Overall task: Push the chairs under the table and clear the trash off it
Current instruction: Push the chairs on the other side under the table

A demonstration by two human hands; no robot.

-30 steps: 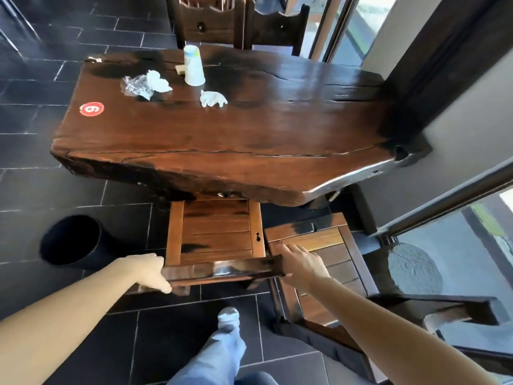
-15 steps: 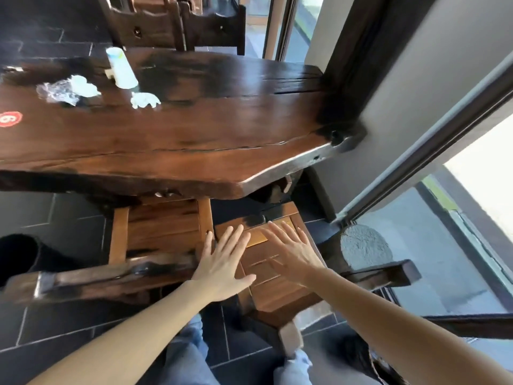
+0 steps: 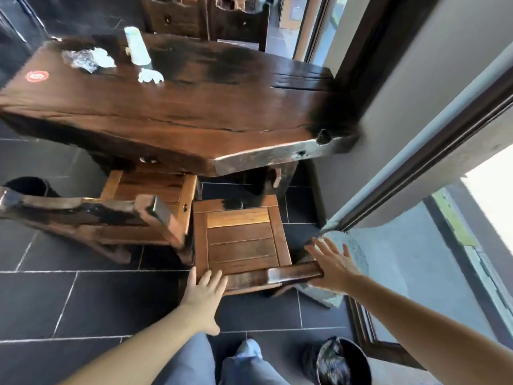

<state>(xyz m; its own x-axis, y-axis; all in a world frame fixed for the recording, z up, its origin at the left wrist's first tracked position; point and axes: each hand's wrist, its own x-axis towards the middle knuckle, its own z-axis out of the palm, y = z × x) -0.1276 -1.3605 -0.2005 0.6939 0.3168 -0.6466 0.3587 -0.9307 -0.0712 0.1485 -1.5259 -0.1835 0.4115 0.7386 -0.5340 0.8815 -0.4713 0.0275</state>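
Observation:
A dark wooden table (image 3: 177,115) carries trash at its far left: an upturned paper cup (image 3: 136,47), crumpled plastic wrap with a tissue (image 3: 86,60) and a small crumpled tissue (image 3: 150,76). The left chair (image 3: 144,201) sits partly under the table. The right chair (image 3: 240,237) stands out in front of it, seat fully showing. My left hand (image 3: 204,293) lies flat against the left end of that chair's backrest (image 3: 277,277), fingers apart. My right hand (image 3: 331,263) presses on the backrest's right end, fingers spread.
A black bin (image 3: 342,362) stands on the tiled floor at lower right, another dark bin (image 3: 26,186) at left. Two more chairs (image 3: 205,19) stand behind the table. A wall and a glass door frame (image 3: 410,173) close off the right side.
My hands left the right chair's seat and came back to its backrest ends. The left chair sits further under the table than a second ago. The view shifted right and back.

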